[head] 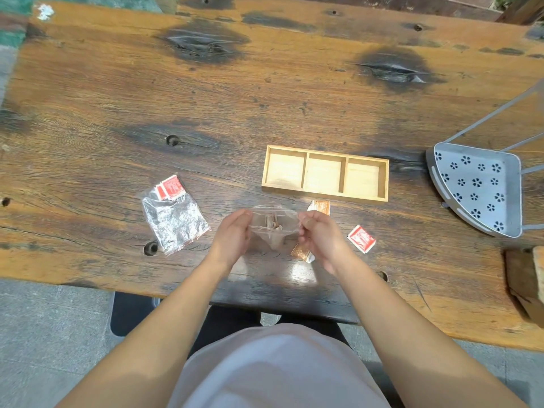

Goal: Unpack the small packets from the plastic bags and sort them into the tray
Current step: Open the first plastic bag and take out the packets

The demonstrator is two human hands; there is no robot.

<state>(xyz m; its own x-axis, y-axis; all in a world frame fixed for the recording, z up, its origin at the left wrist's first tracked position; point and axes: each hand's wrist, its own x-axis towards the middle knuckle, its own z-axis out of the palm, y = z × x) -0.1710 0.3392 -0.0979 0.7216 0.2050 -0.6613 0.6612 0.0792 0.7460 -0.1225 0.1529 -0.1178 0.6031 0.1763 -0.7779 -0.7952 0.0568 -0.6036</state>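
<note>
My left hand (pixel 232 235) and my right hand (pixel 319 234) pinch opposite sides of a clear plastic bag (pixel 272 223), holding its mouth apart above the table; a few brownish packets show inside. A wooden tray (pixel 325 173) with three compartments, all bare, lies just beyond my hands. One orange packet (pixel 319 207) lies between the bag and the tray, another orange packet (pixel 301 251) under my right wrist. A red packet (pixel 361 239) rests right of my right hand. A second plastic bag (pixel 173 216), crumpled, lies to the left with red packets (pixel 170 187) at its top end.
A grey perforated metal corner shelf (pixel 477 187) stands at the right on the wooden table (pixel 206 98). A wooden block (pixel 527 284) sits at the right edge. The table's near edge runs just below my forearms.
</note>
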